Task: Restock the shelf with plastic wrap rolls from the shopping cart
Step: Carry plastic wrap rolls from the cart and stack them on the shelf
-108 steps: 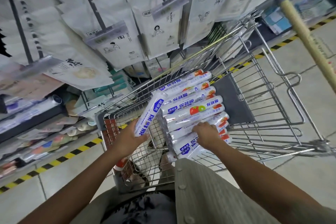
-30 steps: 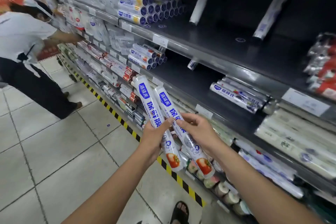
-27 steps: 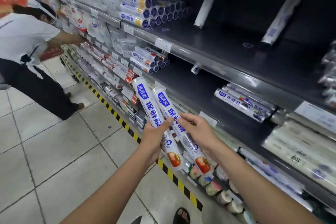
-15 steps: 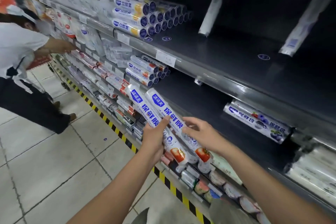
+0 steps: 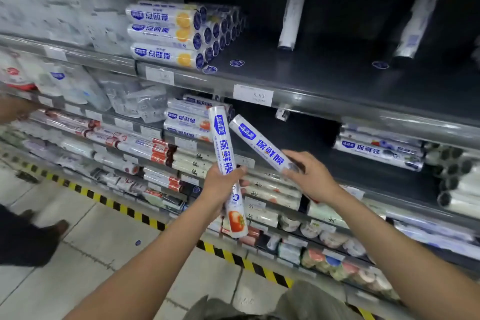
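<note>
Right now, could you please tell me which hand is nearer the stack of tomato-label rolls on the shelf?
Left. The left hand is below and just right of the stack; the right hand is farther right.

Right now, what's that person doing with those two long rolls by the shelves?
A person is restocking plastic wrap. Their left grip holds one roll nearly upright, and their right grip holds a second roll by its lower end, tilted toward the middle shelf. A stack of matching rolls lies there on the left. Neither held roll is on the shelf yet.
</note>
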